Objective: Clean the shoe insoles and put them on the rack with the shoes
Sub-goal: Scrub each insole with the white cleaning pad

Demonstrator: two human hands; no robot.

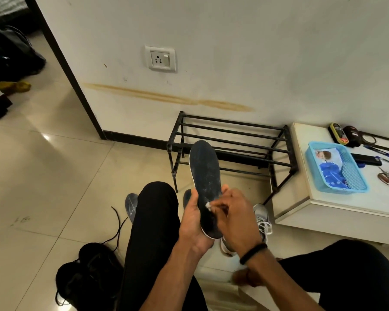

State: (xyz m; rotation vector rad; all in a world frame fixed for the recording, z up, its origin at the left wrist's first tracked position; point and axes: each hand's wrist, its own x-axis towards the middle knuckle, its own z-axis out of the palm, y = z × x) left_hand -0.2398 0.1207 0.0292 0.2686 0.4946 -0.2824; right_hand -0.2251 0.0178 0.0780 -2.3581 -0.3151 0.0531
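My left hand [192, 223] grips a dark insole [204, 169] by its heel end, toe pointing up and away. The insole's surface shows pale dusty marks. My right hand [234, 212] pinches a small white wad [208, 205] against the insole near its heel. A second dark insole [130, 205] lies on the floor beside my left knee, and another dark tip [186, 197] shows behind my left hand. A black metal shoe rack [231, 142] stands bare against the wall. A grey sneaker with white laces [262, 221] sits under my right hand. Black shoes [88, 274] lie at lower left.
A low white table [337, 209] stands right of the rack, bearing a blue plastic basket [337, 167], pens and small items. My legs in black trousers fill the lower frame. Loose black laces [119, 223] trail on the tiled floor. A doorway opens at upper left.
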